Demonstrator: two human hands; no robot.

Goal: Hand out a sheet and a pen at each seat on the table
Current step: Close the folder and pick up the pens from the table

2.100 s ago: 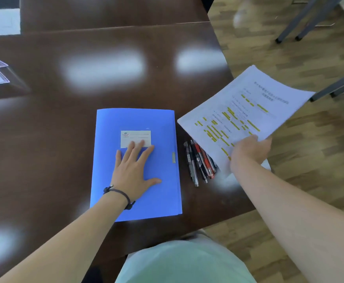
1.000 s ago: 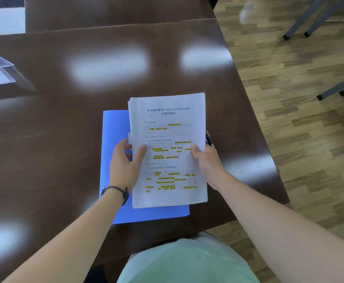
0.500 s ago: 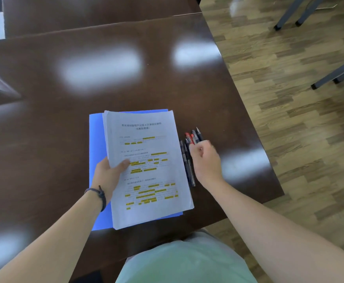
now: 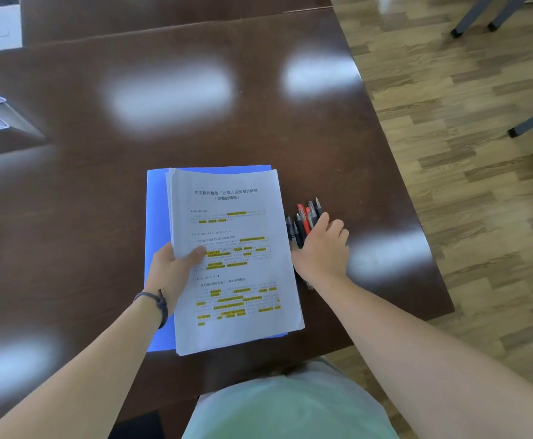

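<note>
Head view looks down on a dark, glossy table point(image 4: 195, 128), its corner running off toward wood flooring on the right; a clear stand with a paper in it sits at the far left edge. Near the table's front edge lies a blue folder point(image 4: 156, 217), and over it is a stack of printed sheets point(image 4: 236, 217) with yellow-highlighted lines, slightly fanned at the edges. The left hand point(image 4: 170, 274) pinches the stack at its left margin, thumb on the top page and fingers underneath, so it is closed on the paper. Just beside the stack's right edge lies a bundle of pens point(image 4: 304, 218), black and red, tips pointing away. The right hand point(image 4: 322, 248) rests over the near end of that bundle with fingers curled down around it; whether it has actually closed on the pens or is only settling on them cannot be told. The step in hand looks like gathering the pens. To do it well, the fingers should wrap the whole bundle near its middle so no pen rolls toward the table edge, and lift them aligned, tips one way. The left hand should keep the stack squared while pinched, so single sheets peel off cleanly at each seat.
</note>
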